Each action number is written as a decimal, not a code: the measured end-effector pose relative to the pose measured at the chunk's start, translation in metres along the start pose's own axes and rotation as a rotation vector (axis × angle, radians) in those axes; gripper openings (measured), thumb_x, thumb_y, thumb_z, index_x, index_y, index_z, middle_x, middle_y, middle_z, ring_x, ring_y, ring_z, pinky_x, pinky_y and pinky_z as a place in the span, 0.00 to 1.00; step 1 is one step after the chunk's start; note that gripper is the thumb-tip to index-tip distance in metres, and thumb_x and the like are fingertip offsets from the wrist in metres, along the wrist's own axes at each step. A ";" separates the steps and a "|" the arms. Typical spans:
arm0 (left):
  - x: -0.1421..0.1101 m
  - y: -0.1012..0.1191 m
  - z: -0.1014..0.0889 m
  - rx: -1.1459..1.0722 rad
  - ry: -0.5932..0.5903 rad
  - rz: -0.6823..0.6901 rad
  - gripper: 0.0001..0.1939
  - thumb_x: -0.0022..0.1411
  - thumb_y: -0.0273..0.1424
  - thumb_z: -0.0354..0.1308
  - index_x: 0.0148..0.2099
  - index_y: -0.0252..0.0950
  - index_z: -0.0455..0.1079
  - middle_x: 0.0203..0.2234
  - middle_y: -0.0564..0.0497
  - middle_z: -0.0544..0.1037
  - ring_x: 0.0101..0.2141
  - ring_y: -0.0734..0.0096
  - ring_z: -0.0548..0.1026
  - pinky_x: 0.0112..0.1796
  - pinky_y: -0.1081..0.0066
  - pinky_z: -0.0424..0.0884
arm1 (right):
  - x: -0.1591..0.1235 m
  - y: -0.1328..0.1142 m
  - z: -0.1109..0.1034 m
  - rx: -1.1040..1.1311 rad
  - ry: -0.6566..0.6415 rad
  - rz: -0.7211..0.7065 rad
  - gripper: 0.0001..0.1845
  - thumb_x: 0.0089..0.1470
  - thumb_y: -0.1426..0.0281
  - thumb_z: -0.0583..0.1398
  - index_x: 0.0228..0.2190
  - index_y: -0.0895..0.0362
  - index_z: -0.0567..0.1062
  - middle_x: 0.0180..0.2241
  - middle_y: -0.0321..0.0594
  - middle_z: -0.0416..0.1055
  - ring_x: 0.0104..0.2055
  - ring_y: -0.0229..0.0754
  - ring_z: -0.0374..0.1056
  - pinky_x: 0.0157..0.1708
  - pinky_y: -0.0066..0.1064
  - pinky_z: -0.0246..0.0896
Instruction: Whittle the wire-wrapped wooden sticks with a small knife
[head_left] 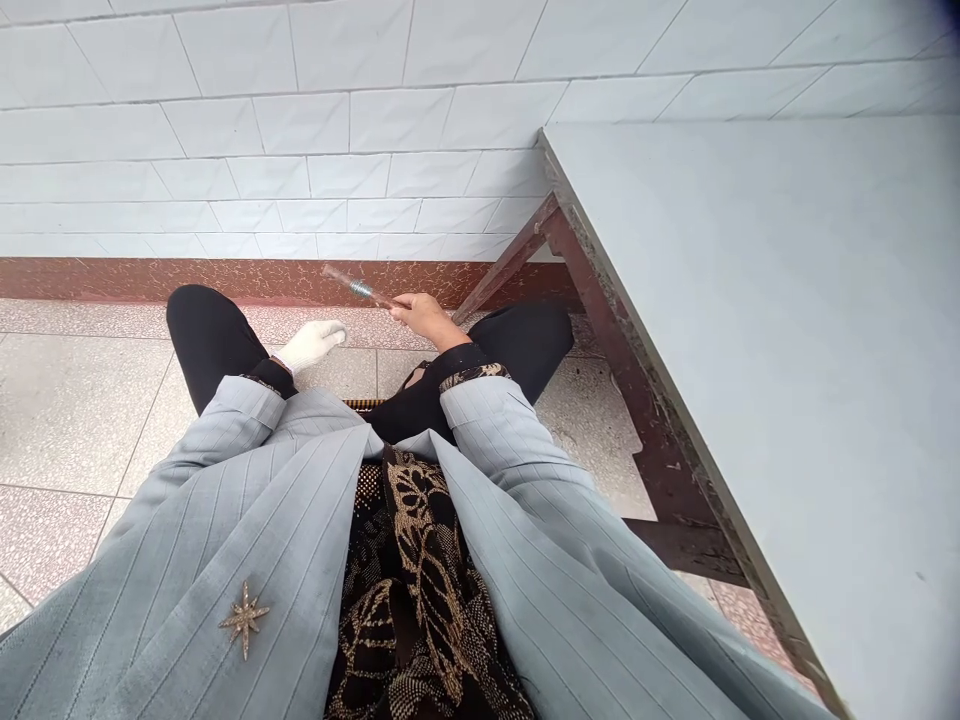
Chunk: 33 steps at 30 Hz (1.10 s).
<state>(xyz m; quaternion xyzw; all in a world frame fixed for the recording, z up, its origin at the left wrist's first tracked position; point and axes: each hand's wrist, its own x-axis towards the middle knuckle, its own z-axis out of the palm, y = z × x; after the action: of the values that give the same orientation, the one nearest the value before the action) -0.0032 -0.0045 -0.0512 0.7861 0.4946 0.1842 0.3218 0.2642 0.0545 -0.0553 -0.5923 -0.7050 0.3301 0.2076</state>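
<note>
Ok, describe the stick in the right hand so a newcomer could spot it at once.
Find the white tiled wall, then the red-brown band along its foot. In front of that band, the bare right hand holds a thin brownish stick, pointing left. A bright coil-like winding partway along sets it apart from the band.

"What is stretching underfoot?"
"A cream-and-pink, speckled tile floor [82, 410]."
"And at right?"
"A pale-topped, straight-edged table [765, 350] with a worn reddish-brown frame [609, 345] is standing over it, a tiny dark speck [920, 576] showing on top."
</note>
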 end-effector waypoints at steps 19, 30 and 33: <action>0.011 0.026 -0.050 0.357 0.013 0.041 0.14 0.69 0.32 0.50 0.46 0.36 0.77 0.40 0.48 0.82 0.40 0.66 0.77 0.43 0.70 0.68 | -0.011 -0.004 -0.006 0.078 -0.781 -0.147 0.18 0.49 0.66 0.68 0.42 0.56 0.85 0.27 0.35 0.75 0.28 0.35 0.64 0.33 0.29 0.59; -0.001 -0.004 0.009 -0.335 -0.061 0.038 0.15 0.68 0.39 0.50 0.38 0.34 0.71 0.26 0.53 0.70 0.25 0.76 0.65 0.31 0.73 0.64 | -0.013 -0.007 -0.010 0.860 -0.272 -0.201 0.21 0.45 0.63 0.73 0.39 0.60 0.81 0.24 0.33 0.71 0.25 0.31 0.62 0.26 0.24 0.58; -0.001 -0.004 0.012 -0.282 -0.029 0.053 0.15 0.68 0.38 0.49 0.38 0.34 0.71 0.28 0.53 0.71 0.26 0.76 0.65 0.32 0.73 0.64 | -0.008 -0.008 -0.005 0.911 -0.109 -0.060 0.10 0.50 0.70 0.70 0.34 0.60 0.78 0.23 0.32 0.69 0.23 0.30 0.59 0.24 0.23 0.56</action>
<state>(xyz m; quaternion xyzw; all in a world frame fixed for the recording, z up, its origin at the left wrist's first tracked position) 0.0006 -0.0077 -0.0627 0.7485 0.4382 0.2489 0.4311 0.2642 0.0477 -0.0455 -0.4019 -0.5148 0.6309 0.4188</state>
